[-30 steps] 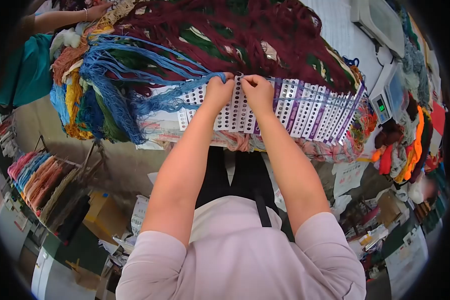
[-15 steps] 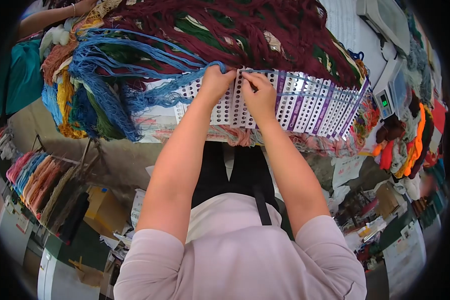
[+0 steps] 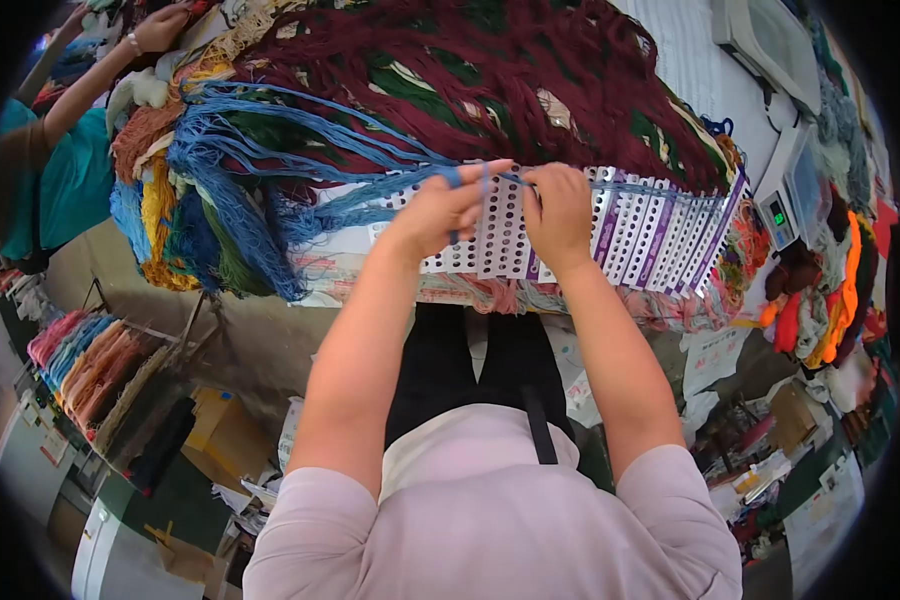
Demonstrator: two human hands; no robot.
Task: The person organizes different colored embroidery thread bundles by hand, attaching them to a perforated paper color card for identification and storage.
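Note:
My left hand [image 3: 440,205] pinches a strand of blue yarn [image 3: 370,190] that runs left into a tangled blue bundle [image 3: 220,170]. My right hand [image 3: 558,210] grips the same strand just to the right, over a row of white perforated sample cards [image 3: 630,235] with purple edges. Both hands sit above the cards near the table's front edge. Behind them lies a large heap of maroon and green yarn [image 3: 470,70].
Another person's arm [image 3: 90,80] in a teal sleeve reaches into the yarn at the upper left. Two scales [image 3: 785,190] stand at the right beside orange and grey yarn [image 3: 830,290]. Racks of coloured yarn [image 3: 80,360] and boxes [image 3: 220,440] fill the floor below.
My hands have lifted slightly and shifted right along the cards, pulling the blue strand up between them. The other person's arm has moved further into view.

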